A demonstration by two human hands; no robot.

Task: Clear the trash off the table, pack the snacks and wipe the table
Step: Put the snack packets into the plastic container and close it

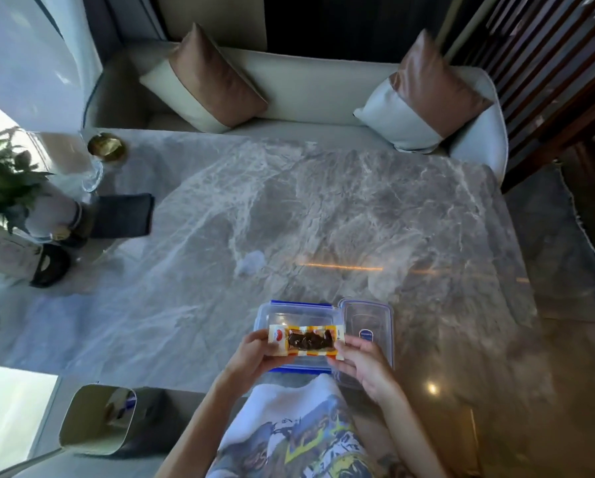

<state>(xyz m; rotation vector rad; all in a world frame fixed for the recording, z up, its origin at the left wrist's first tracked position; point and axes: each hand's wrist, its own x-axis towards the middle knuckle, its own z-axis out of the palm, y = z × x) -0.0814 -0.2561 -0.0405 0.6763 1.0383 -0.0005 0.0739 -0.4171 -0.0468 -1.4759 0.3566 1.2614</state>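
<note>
Snack packet point(306, 340) pinched between left hand point(254, 355), right hand point(363, 365) fingers over open clear box point(266, 313) (lid point(368, 315) alongside).

Single head cam, wide-angle, worn by person, faces fwd and steeply down, close over near edge of marble table point(323, 208), sofa point(309, 89) at far side

The table point(323, 208) is topped with glossy veined stone. The box point(275, 313) and lid point(366, 313) are made of clear plastic. The snack packet point(309, 339) is wrapped in shiny film.
</note>
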